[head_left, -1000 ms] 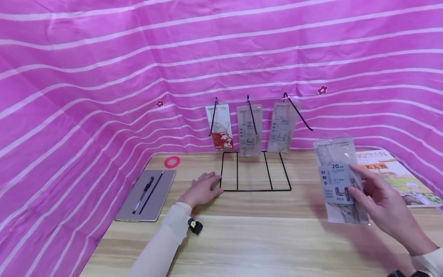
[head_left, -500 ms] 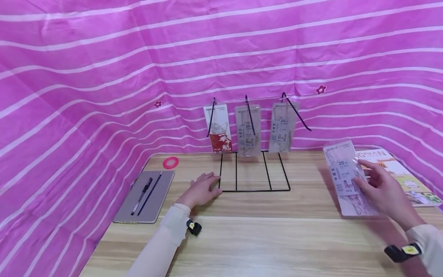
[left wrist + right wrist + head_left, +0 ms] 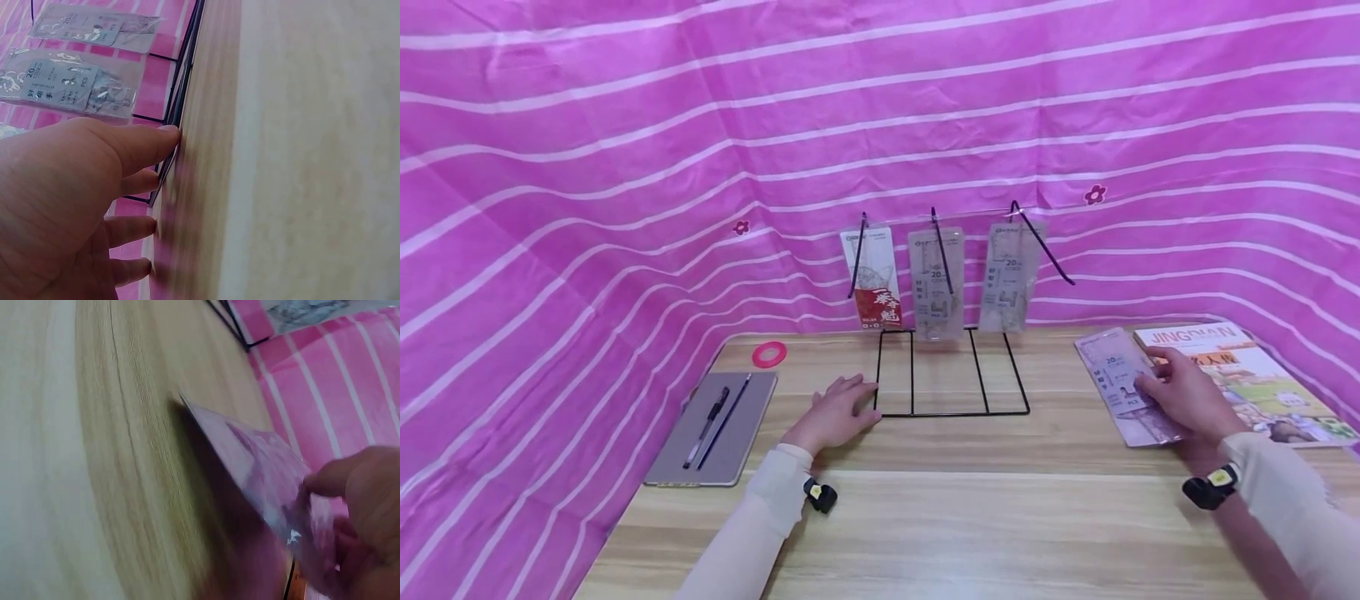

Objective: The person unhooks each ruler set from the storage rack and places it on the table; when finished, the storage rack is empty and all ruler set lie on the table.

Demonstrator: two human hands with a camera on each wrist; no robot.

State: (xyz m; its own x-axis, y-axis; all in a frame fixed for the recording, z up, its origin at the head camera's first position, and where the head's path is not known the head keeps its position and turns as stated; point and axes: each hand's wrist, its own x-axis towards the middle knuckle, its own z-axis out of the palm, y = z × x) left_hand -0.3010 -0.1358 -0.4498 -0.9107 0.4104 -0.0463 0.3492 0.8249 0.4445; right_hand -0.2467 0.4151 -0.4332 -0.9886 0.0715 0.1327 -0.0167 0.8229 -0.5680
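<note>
My right hand [image 3: 1189, 395] pinches a flat clear plastic packet [image 3: 1111, 372], printed "20" and "PCS", between thumb and fingers. The packet is tilted, low over the table beside the magazine; in the right wrist view its shadow lies under its edge. My left hand [image 3: 837, 412] rests on the table at the left front corner of a black wire display rack [image 3: 951, 413], thumb and fingertips at the wire in the left wrist view. From the rack's hooks hang two similar packets, one in the middle [image 3: 937, 283] and one on the right [image 3: 1008, 283], and a white-and-red packet [image 3: 875, 275] on the left.
A magazine [image 3: 1270, 375] lies at the right, partly under my right hand. On the left a grey notebook [image 3: 741, 433] carries a pen [image 3: 706, 427] and a pencil [image 3: 722, 422]. A pink tape roll [image 3: 769, 354] lies behind it. Pink striped cloth [image 3: 880, 108] encloses the table.
My right hand has lowered toward the table and moved away from me with the packet, slightly left, tilting it flatter. My left hand stays at the rack's corner.
</note>
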